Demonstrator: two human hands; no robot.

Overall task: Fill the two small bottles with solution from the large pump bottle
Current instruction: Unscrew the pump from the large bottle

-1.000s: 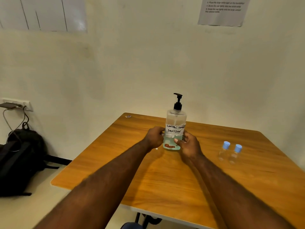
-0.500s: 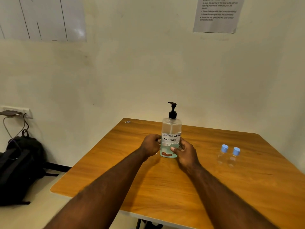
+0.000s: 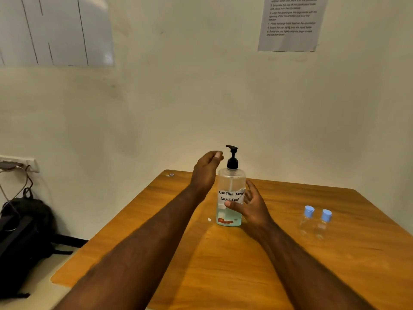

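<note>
The large clear pump bottle [image 3: 230,186] stands upright on the wooden table [image 3: 223,276], with a black pump head, a handwritten white label and a little pale blue liquid at the bottom. My left hand [image 3: 206,170] is raised beside the bottle's neck, left of the pump, fingers curled, holding nothing. My right hand [image 3: 250,205] is at the bottle's right side with the thumb across its front and the fingers spread, loosely touching it. Two small clear bottles with blue caps [image 3: 308,218] [image 3: 325,221] stand upright side by side at the right.
The wall stands right behind the table, with a printed instruction sheet [image 3: 290,23] pinned on it. A black backpack [image 3: 22,238] lies on the floor at the left under a wall socket with cables. A small white scrap [image 3: 209,219] lies by the bottle's base.
My left hand has let go of the bottle's lower body and risen to beside the pump neck. My right hand has loosened, its fingers spreading. The bottle stands where it was.
</note>
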